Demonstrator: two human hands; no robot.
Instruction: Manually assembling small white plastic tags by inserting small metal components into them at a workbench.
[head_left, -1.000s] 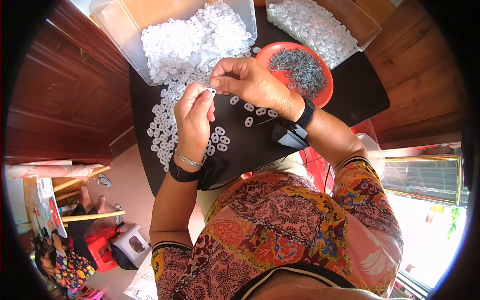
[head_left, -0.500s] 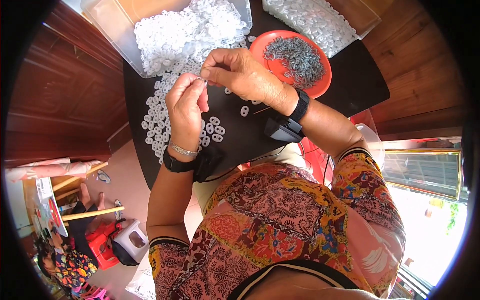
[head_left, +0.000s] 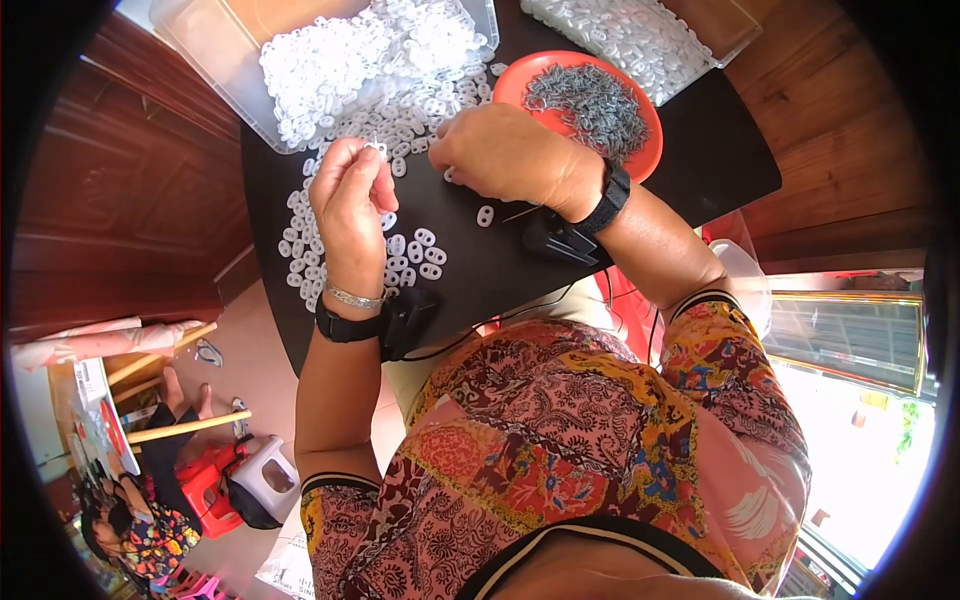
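At the left of the dark table, my left hand (head_left: 352, 195) is raised with thumb and forefinger pinched on a small white oval plastic piece (head_left: 377, 148). Something thin sticks up from that piece, too small to name. My right hand (head_left: 500, 150) is lower on the table, back upward, its fingers curled down and bunched; what is in them is hidden. Beside those fingers a two-holed white piece (head_left: 449, 175) partly shows. Between my hands and the large tub lie many loose two-holed white pieces (head_left: 400, 166), and a small cluster (head_left: 424, 237) sits right of my left wrist.
An orange-red plate (head_left: 652, 150) of small grey metal screws (head_left: 590, 105) stands beyond my right wrist. A clear tub (head_left: 215, 70) heaped with white pieces is at the far left, another clear tub (head_left: 735, 45) at the far right. A black device (head_left: 560, 240) hangs under my right wrist.
My hands, together before, have parted. The left moved slightly left, keeping the white piece; the right went down to the table, fingers curling downward.
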